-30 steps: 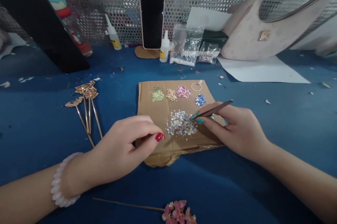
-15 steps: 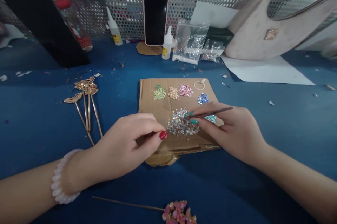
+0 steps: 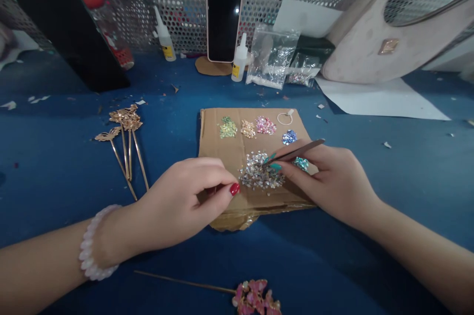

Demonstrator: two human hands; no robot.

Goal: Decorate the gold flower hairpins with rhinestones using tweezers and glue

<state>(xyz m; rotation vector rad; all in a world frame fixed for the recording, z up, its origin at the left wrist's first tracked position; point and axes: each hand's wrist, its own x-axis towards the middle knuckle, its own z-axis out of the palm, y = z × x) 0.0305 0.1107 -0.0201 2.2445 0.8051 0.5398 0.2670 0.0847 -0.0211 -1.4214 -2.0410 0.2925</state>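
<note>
My right hand [image 3: 329, 174] pinches a pair of dark tweezers [image 3: 301, 150], their tips down in a pile of silvery rhinestones [image 3: 259, 172]. The pile lies on a piece of brown cardboard [image 3: 225, 152]. At the pile's left side is my left hand [image 3: 200, 191], its thumb and forefinger pressed together; whatever they may hold is hidden. Smaller heaps of green gems [image 3: 228, 127], peach gems [image 3: 248, 129], pink gems [image 3: 265, 125] and blue gems [image 3: 289, 137] lie farther back on the cardboard. Teal gems [image 3: 301, 163] show partly behind my right hand.
Several gold hairpins [image 3: 128, 125] lie at the left. A hairpin with pink petals [image 3: 255, 297] lies at the near edge. Behind stand a phone [image 3: 224, 19], two glue bottles [image 3: 240, 60], plastic bags [image 3: 272, 58], a dark tablet-like panel [image 3: 70, 28] and a pale handbag [image 3: 355, 53].
The whole view has shifted slightly, so things appear a little farther right. The tweezers sit at a steeper slant, with their tips still in the silvery pile. My left hand keeps its pinch.
</note>
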